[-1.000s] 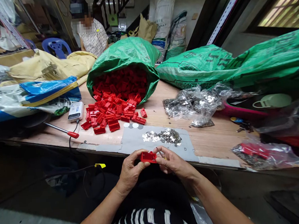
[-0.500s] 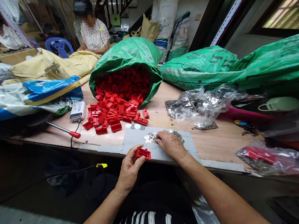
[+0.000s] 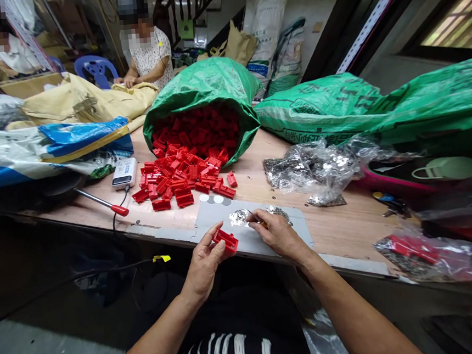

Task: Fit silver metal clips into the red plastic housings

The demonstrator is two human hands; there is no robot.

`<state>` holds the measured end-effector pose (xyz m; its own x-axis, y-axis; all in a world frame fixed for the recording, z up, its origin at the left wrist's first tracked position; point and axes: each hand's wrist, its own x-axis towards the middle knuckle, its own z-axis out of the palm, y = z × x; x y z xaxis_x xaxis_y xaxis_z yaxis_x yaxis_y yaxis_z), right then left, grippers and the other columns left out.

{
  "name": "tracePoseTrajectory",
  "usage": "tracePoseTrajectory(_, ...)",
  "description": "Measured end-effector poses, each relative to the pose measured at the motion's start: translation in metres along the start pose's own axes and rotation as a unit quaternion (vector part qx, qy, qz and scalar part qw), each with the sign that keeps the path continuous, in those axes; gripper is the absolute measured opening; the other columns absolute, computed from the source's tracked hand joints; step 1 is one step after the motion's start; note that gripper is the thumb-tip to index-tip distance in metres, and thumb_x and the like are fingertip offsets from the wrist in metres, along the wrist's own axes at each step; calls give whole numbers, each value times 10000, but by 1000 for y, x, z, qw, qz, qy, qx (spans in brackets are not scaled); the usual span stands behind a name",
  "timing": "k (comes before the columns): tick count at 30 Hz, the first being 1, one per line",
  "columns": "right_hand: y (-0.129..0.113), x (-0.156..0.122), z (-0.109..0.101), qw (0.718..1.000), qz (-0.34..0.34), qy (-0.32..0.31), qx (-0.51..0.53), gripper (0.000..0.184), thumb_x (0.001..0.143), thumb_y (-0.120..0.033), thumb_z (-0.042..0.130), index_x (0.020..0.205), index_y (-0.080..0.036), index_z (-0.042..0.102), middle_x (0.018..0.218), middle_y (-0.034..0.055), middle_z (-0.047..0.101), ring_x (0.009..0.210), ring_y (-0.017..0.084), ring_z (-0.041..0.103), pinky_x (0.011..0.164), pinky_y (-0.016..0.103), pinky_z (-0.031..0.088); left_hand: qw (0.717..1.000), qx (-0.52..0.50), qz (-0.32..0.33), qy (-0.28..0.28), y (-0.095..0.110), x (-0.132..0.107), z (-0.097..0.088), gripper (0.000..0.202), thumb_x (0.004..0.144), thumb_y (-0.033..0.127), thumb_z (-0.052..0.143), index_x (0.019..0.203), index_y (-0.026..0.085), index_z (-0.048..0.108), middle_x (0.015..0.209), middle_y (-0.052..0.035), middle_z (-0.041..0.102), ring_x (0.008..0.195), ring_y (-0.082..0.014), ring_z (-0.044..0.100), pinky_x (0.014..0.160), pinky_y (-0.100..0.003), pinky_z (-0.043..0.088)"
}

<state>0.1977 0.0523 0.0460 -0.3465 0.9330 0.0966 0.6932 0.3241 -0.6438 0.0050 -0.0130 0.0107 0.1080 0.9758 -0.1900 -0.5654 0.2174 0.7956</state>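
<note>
My left hand (image 3: pixel 206 259) grips a small open-topped red plastic case (image 3: pixel 226 242) between thumb and fingers, just over the table's front edge. My right hand (image 3: pixel 274 230) is closed, fingertips pinched together above a grey mat (image 3: pixel 246 245). A thin dark tip shows at those fingers; what they hold is too small to make out. Beside the fingertips lies a heap of small shiny metal pieces (image 3: pixel 238 217). A second, darker heap of metal pieces (image 3: pixel 281 212) is partly hidden behind my right hand.
Red cases (image 3: pixel 182 176) spill from a green sack (image 3: pixel 207 83) onto the table. Clear bags of metal parts (image 3: pixel 321 167) lie at right. A white device (image 3: pixel 124 173) with a cable and a red-tipped lever (image 3: pixel 119 210) are at left. Another person (image 3: pixel 146 55) sits across.
My right hand has shifted slightly right from the shiny heap, and a thin dark tip now shows at its fingers. The red case in my left hand has tilted. The view has shifted a little.
</note>
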Motion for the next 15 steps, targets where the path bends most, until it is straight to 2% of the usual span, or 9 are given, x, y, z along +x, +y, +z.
tracePoseTrajectory(3,-10,-8,4,995,3,-19,101,83,876,-256,516,847,-210,580,727,-14,626,580,120,570,598,245,431,1000,-26,-3,0,0,0,2,508,792,290,687,1277,223,551,901,-31,651,822,-139,622,789,-286,516)
tracePoseTrajectory(5,-16,-13,8,987,9,-19,160,91,877,-274,529,851,-204,580,727,-18,605,543,105,554,568,236,433,999,-34,-2,-1,0,0,3,508,787,280,693,1274,231,557,896,-28,645,807,-130,613,766,-267,510)
tracePoseTrajectory(10,-22,-21,21,981,-46,2,190,81,859,-241,575,806,-195,616,790,5,571,653,117,499,602,235,410,999,-46,-10,-5,1,-1,5,477,785,254,696,1248,237,583,891,-24,629,774,-108,587,737,-241,494)
tracePoseTrajectory(15,-18,-27,27,975,-69,-14,209,89,865,-223,581,799,-187,630,783,16,553,753,147,513,673,257,415,998,-64,-24,-16,4,-1,5,451,776,241,703,1218,223,610,876,-26,634,717,-89,570,714,-227,478)
